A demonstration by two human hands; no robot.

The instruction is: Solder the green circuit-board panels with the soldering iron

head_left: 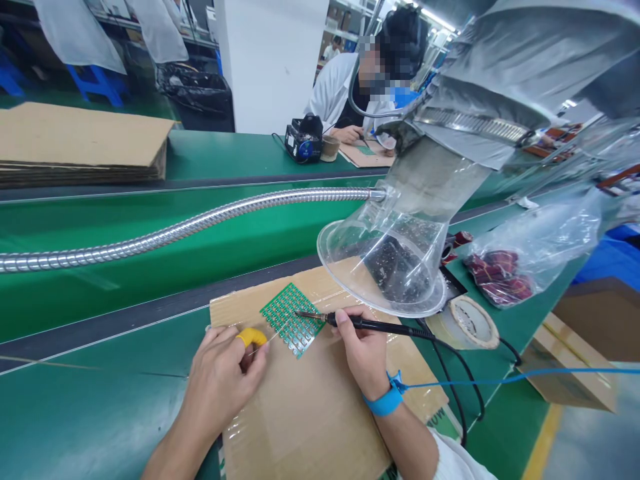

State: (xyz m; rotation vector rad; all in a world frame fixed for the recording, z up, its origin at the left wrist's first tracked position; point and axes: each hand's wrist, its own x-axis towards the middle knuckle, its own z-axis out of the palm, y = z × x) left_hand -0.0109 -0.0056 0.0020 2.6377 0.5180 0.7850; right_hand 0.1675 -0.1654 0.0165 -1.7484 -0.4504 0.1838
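A green circuit board (294,321) with rows of small pads lies on a sheet of cardboard (300,413). My right hand (364,347) grips a black soldering iron (373,325) like a pen, its tip at the middle of the board. A blue wrist strap (384,400) circles that wrist. Pinched between the thumb and index finger of my left hand (227,373) is a thin solder wire (278,331), which reaches over the board toward the iron's tip. A yellow finger cot (251,337) covers that index finger.
A clear fume hood (400,267) hangs over the cardboard's far right, with a metal flexible arm (200,223) running left. A tape roll (467,322) and black cables are at right. Cardboard sheets (75,140) are stacked across the bench, where a co-worker (345,93) sits.
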